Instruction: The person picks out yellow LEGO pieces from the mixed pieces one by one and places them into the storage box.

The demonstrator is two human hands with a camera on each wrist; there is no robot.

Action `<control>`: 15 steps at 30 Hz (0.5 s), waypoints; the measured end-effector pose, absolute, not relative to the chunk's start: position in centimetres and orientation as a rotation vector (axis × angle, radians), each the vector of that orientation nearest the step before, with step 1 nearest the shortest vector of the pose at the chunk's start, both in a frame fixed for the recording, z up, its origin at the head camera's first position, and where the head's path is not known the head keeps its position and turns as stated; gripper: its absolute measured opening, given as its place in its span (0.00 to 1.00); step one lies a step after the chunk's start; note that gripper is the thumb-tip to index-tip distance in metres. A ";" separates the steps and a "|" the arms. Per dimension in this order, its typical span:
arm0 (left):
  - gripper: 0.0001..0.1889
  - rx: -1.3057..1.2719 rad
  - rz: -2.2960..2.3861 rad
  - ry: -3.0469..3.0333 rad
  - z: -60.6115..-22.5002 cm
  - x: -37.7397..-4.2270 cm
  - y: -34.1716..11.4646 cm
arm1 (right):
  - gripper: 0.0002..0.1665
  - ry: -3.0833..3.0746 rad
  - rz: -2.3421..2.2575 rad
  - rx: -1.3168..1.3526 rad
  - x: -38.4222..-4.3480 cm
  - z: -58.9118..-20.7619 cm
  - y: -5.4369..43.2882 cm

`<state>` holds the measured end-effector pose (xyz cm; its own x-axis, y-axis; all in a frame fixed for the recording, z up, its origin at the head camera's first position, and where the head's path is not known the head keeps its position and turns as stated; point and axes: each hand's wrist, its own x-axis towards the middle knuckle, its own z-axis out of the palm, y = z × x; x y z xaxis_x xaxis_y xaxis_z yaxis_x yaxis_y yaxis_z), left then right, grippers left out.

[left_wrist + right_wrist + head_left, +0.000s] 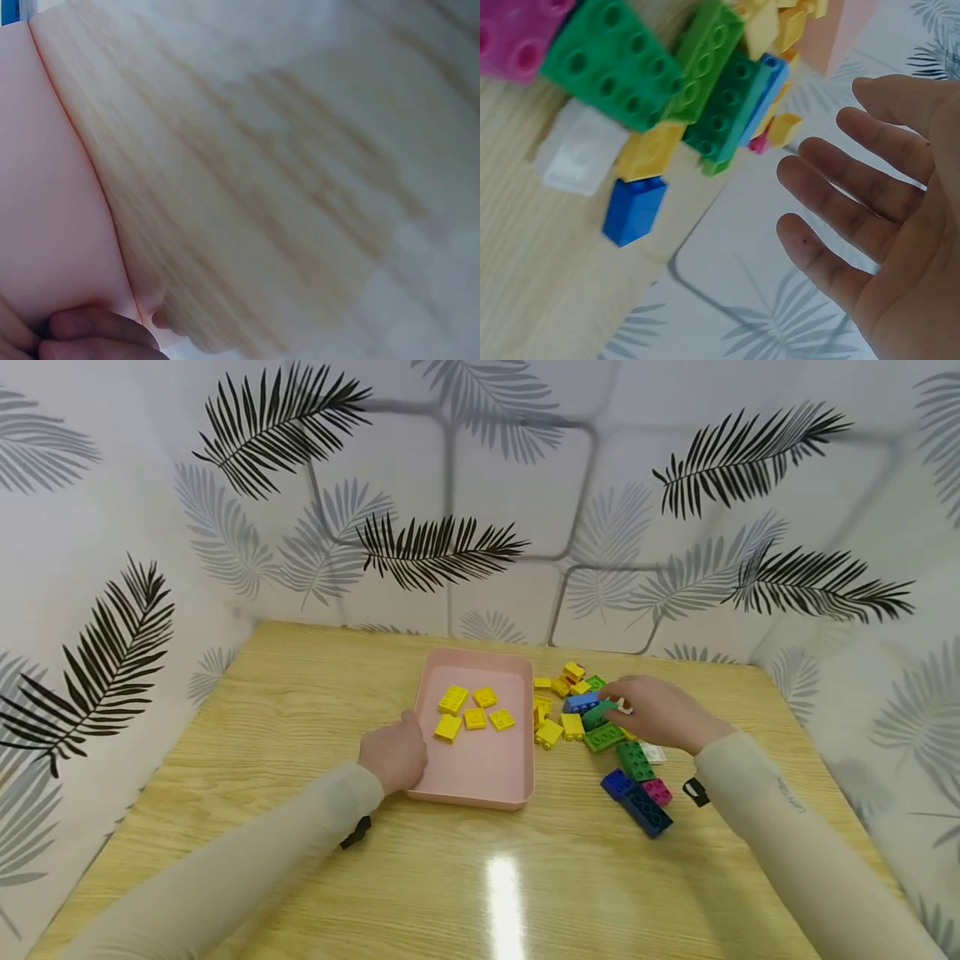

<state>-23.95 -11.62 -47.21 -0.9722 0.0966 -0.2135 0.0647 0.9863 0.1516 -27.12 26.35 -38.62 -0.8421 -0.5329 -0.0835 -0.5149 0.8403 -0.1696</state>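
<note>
Right fingers: the right hand (663, 710) hung over the brick pile, digits loosely extended, gripping nothing; whether a tip touched a brick, I could not tell.
Left fingers: the left hand (393, 753) gripped the pink tray (468, 777) at its left edge, toward the near left corner.
Green brick: it (597, 717) lay right by the right fingertips, on their tray side, long axis slanting toward the worktop's (330, 693) far right corner.
Blue brick: it (581, 702) lay just beside the green one.
Loose yellow bricks: these (549, 733) lay beside the tray's right edge, nearer the right hand.
Tray yellow bricks: five (453, 699) lay well short of the tray's near edge.
Lettering: script on the right sleeve (765, 810) was illegible; no brand could be read.
</note>
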 end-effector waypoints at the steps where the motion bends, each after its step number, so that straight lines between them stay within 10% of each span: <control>1: 0.29 0.122 0.213 2.912 -47.2 -24.0 -11.6 | 0.21 2.890 -0.214 -0.814 -27.1 -38.8 26.7; 15: 0.28 0.154 0.170 2.938 -46.9 -24.2 -11.7 | 0.21 2.872 -0.223 -0.688 -27.2 -41.3 29.8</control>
<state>-24.20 -11.69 -46.88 -0.9757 0.1145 -0.1866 0.0923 0.9880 0.1238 -27.21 29.81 -41.34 -0.8767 -0.4606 -0.1388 -0.4337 0.8816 -0.1861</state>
